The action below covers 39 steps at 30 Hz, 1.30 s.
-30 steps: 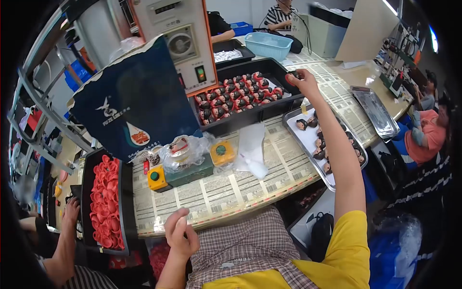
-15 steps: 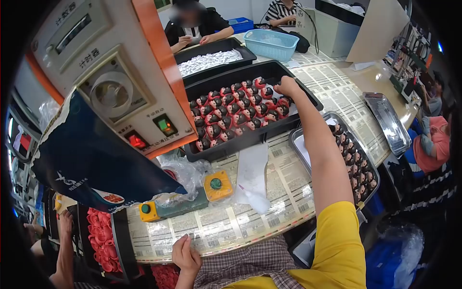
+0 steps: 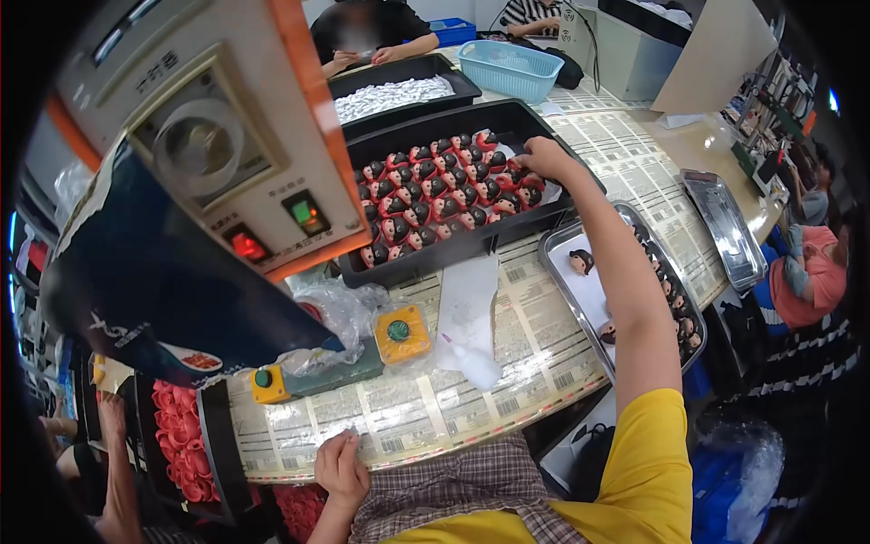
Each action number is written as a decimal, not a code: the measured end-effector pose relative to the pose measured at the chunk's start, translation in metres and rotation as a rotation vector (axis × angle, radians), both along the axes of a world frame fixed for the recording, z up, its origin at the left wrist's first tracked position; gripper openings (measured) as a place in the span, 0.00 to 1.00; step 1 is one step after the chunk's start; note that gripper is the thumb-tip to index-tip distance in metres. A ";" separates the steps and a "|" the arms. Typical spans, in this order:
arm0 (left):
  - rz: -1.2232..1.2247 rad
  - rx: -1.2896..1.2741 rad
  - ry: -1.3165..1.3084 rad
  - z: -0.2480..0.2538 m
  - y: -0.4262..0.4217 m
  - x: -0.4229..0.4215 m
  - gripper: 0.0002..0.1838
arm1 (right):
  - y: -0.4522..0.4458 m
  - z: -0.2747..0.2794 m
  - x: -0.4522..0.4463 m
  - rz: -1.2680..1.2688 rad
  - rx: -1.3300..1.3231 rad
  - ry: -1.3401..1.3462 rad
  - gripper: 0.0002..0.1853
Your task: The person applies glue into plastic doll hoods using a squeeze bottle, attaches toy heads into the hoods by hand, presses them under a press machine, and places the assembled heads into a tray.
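Note:
My right hand (image 3: 547, 161) reaches into the right end of a long black tray (image 3: 426, 276), its fingers drawn together at the edge of the rows. Whatever lies between those fingertips is hidden. Rows of small doll heads (image 3: 444, 186) with black hair and red hoods fill much of this tray. Below my right forearm, a metal tray (image 3: 580, 313) holds doll heads without hoods, one of them a single head (image 3: 581, 262) on its white lining. My left hand (image 3: 343, 471) rests at the table's front edge, fingers curled in, with nothing visible in it.
A machine with switches (image 3: 263, 199) and a dark blue bag (image 3: 181, 299) block the left. Yellow button boxes (image 3: 401, 334) and a white squeeze bottle (image 3: 475, 367) lie on the table. Red parts (image 3: 186, 444) fill a bin. A person (image 3: 372, 36) sits opposite, near a blue basket (image 3: 510, 71).
My right hand stays at the black tray's right end, dipping slightly. My left fingers curl in more. The view has shifted, showing more of the metal tray beside my forearm.

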<state>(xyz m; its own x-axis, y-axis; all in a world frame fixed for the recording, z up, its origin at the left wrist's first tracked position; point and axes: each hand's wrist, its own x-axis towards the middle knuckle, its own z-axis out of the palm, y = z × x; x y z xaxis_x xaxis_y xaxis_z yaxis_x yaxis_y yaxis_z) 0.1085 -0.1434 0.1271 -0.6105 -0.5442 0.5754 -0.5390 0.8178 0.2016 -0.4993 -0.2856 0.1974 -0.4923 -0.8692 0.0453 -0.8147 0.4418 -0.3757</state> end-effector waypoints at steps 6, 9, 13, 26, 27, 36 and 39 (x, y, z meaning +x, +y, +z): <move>-0.040 -0.008 0.049 -0.001 -0.001 0.003 0.22 | 0.079 0.054 0.130 0.281 -0.407 -0.034 0.17; -0.043 0.026 0.083 -0.002 -0.001 0.005 0.23 | 0.126 0.046 0.218 0.471 -0.486 -0.182 0.17; -0.068 0.135 0.166 0.002 0.002 0.014 0.22 | 0.154 0.017 0.309 0.656 -0.529 -0.082 0.21; 0.197 0.017 0.157 0.086 0.018 0.116 0.16 | 0.142 -0.018 0.363 0.531 -0.532 0.256 0.25; 0.230 -0.018 0.117 0.099 0.015 0.128 0.15 | 0.142 -0.017 0.363 0.544 -0.515 0.248 0.25; 0.585 0.349 0.011 0.134 -0.119 0.252 0.12 | 0.185 -0.017 0.352 0.435 -0.596 0.087 0.25; 0.524 0.392 -0.216 0.102 -0.173 0.277 0.12 | 0.206 -0.037 0.339 0.296 -0.566 0.012 0.25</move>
<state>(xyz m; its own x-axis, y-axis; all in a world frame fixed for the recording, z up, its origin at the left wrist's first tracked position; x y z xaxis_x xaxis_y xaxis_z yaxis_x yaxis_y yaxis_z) 0.3856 -0.3163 0.2287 -0.2887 -0.9421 0.1706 -0.9049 0.3267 0.2727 -0.1604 -0.0792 0.1601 -0.2320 -0.8084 0.5410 -0.8772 -0.0664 -0.4755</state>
